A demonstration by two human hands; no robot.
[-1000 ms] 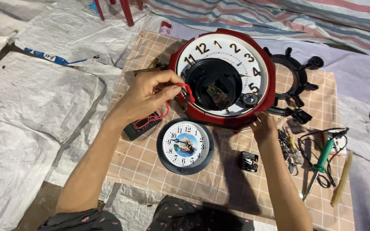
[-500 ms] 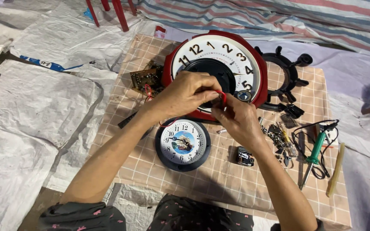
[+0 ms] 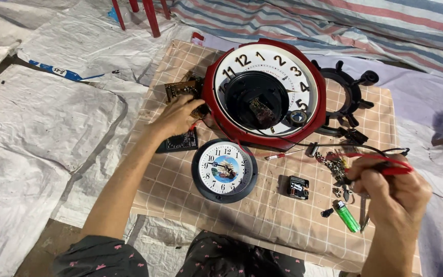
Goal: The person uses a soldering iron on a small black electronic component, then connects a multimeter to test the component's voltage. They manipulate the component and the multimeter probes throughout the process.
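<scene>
A large red-rimmed wall clock [image 3: 265,92] with a white dial and a black round centre lies face up on a checked cloth [image 3: 262,215]. My left hand [image 3: 178,117] rests at the clock's left edge, fingers on a small brown circuit board [image 3: 183,88] and beside a flat black meter [image 3: 179,142]. My right hand [image 3: 390,187] is at the right, closed around red and black wire leads [image 3: 380,154] that trail back toward the clock. A small black-rimmed clock [image 3: 224,169] with a picture on its dial lies between my arms.
A black clock movement [image 3: 298,186], a green lighter [image 3: 345,215], a red-tipped probe [image 3: 282,155] and small metal tools lie on the cloth. A black spoked frame [image 3: 349,100] sits right of the red clock. White woven sacks [image 3: 42,133] cover the left floor; red chair legs [image 3: 149,15] stand behind.
Both hands were together over the red clock's lower edge. Now my right hand has pulled away to the right with the leads, and my left hand has moved left to the circuit board.
</scene>
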